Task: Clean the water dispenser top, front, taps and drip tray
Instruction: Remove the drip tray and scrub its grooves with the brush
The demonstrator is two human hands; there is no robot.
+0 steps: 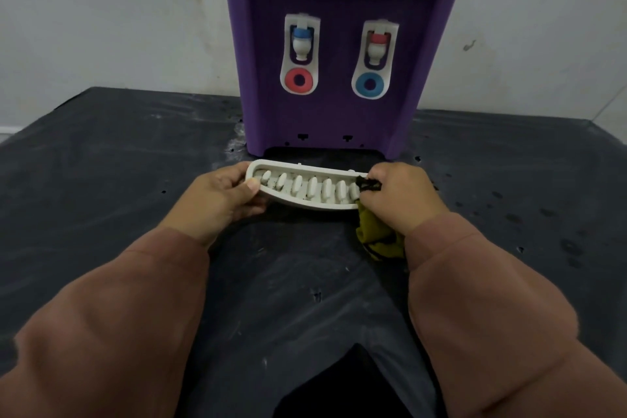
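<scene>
At the near foot of the purple water dispenser (332,119) on the dark desk (101,163): white drip tray (305,206), left end clasped in the left grip (220,195), thumb on the rim; right end met by the right grip (397,190), curled round a yellow-green cloth (376,234).

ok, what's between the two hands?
The white slotted plastic drip tray, left hand gripping one end, right hand holding a yellow-green cloth at the other; head view.
</scene>
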